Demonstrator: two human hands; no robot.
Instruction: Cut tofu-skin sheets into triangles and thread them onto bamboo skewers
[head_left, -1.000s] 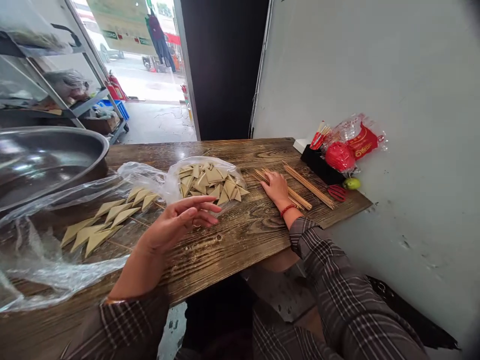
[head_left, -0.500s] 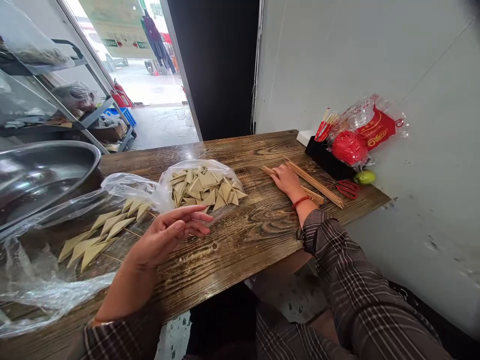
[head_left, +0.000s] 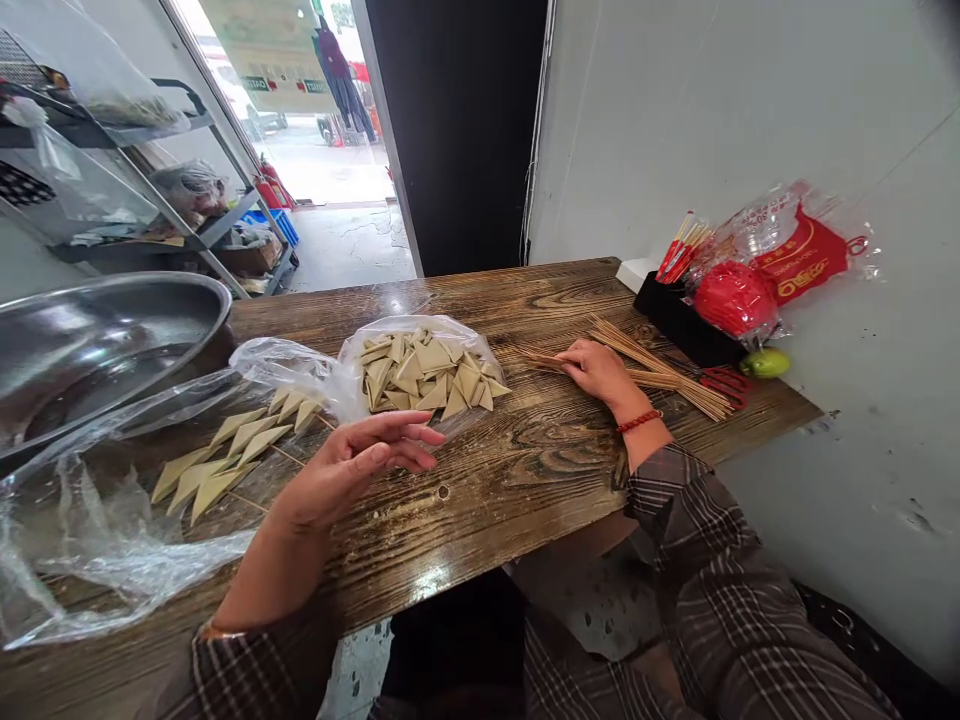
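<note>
My left hand (head_left: 367, 460) hovers over the wooden table with its fingers stretched and apart, holding nothing. Just beyond it lies an opened clear plastic bag (head_left: 346, 380) with a pile of pale tan folded tofu-skin-like triangles (head_left: 431, 365). To its left, similar pieces threaded on skewers (head_left: 255, 440) rest on plastic. At the table's right side, my right hand (head_left: 600, 370) is closed over a bunch of thin wooden skewers (head_left: 541, 357), whose ends poke out past the fingers; the fingertips are partly hidden. Another bundle of skewers (head_left: 694, 390) lies beside that hand.
A large steel basin (head_left: 225, 310) stands at the left, with crumpled clear plastic (head_left: 135, 570) in front. Along the right wall are a black box (head_left: 675, 322) holding red-wrapped sticks, a red plastic-wrapped item (head_left: 735, 298), red-handled scissors (head_left: 726, 385) and a yellow-green fruit (head_left: 766, 362).
The view has turned slightly left, so the scene sits farther right. My right hand's fingers have drawn together on the skewers. My left hand keeps its open pose.
</note>
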